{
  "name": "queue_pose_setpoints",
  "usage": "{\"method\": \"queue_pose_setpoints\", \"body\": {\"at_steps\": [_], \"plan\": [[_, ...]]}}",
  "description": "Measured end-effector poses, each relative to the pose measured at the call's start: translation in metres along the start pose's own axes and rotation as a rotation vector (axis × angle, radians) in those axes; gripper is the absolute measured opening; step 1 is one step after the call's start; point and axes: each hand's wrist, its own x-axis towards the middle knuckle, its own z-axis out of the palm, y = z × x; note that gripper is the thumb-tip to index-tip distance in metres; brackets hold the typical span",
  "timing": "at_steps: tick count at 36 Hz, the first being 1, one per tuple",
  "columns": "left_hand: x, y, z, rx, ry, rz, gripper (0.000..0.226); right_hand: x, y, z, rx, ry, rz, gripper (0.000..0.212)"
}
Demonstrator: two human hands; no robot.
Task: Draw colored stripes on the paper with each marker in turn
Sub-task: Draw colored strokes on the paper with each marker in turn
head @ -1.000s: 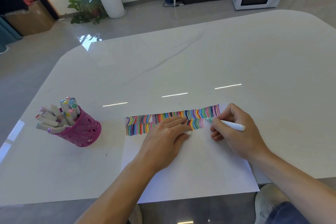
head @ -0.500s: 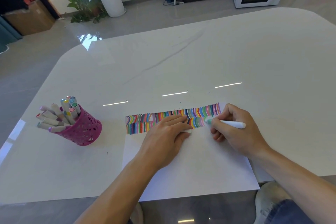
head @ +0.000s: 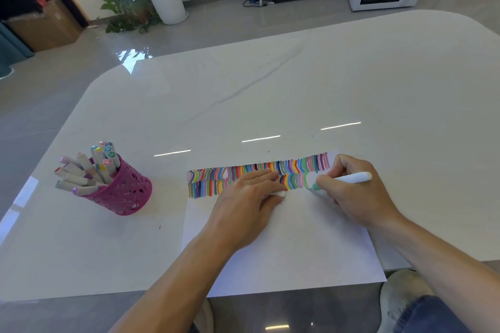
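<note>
Right grip point(head: 354, 197) curled round the green marker point(head: 351, 178), tip down on the paper point(head: 297, 246) at the lower stripe row's right end; left grip point(head: 249, 197) flat, straight-fingered, pinning the paper against sliding. Pink cup point(head: 127, 192) stands left of the paper, likely within reach for swaps.

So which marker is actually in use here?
The green-tipped marker in the right hand, its tip on the paper. All the other markers sit in the pink cup.
</note>
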Motion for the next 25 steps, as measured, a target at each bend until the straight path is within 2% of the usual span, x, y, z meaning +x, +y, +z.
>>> {"method": "queue_pose_setpoints", "body": {"at_steps": [6, 9, 13, 18, 25], "plan": [[0.0, -0.001, -0.005, -0.053, 0.017, 0.015, 0.024, 0.004, -0.003, -0.004, 0.231, 0.0, 0.045, 0.018], [0.002, 0.0, -0.006, -0.116, 0.091, 0.007, 0.023, 0.005, -0.01, -0.006, 0.3, -0.022, -0.028, 0.009], [0.005, 0.007, -0.011, -0.272, 0.164, -0.097, 0.017, 0.005, -0.022, -0.006, 0.408, -0.056, -0.111, 0.006], [0.007, 0.012, -0.014, -0.51, 0.095, -0.239, 0.016, 0.001, -0.031, -0.005, 0.53, -0.102, -0.085, 0.019], [0.008, 0.013, -0.018, -0.637, 0.029, -0.281, 0.018, -0.002, -0.029, -0.001, 0.534, -0.141, -0.081, 0.011]]}}
